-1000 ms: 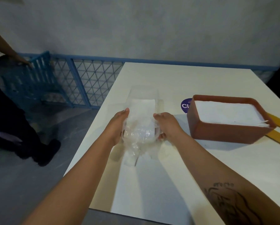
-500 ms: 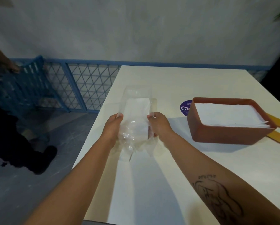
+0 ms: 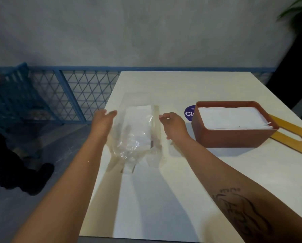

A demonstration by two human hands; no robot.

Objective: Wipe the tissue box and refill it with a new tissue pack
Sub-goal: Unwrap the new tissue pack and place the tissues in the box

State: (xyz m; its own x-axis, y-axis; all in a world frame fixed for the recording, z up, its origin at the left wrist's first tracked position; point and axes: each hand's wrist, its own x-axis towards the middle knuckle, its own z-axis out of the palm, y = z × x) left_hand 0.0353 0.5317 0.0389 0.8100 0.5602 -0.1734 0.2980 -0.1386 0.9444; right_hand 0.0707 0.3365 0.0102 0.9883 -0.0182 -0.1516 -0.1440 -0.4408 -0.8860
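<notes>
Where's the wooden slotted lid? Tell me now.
In the head view, the wooden lid lies flat at far right, partly hidden behind the reddish tissue box.

Left hand [image 3: 103, 121], right hand [image 3: 173, 126] flank clear wrapper [image 3: 135, 135], fingers relaxed.

1. The left hand [image 3: 102, 122] is held out with the palm turned inward. Its fingers [image 3: 111, 113] are straight and close together, and they grip nothing.
2. The right hand [image 3: 174, 126] faces it with its back upward. Its fingers [image 3: 164, 116] are loosely bent, their tips aimed toward the left fingers, and they pinch nothing.
3. A clear gap separates the two sets of fingertips, which sit about level with each other.
4. The bare left forearm [image 3: 73, 172] runs straight back from its fingers to the lower left.
5. The right forearm [image 3: 216, 172] runs back to the lower right, with a dark tattoo [image 3: 239, 213] well behind the fingers.
</notes>
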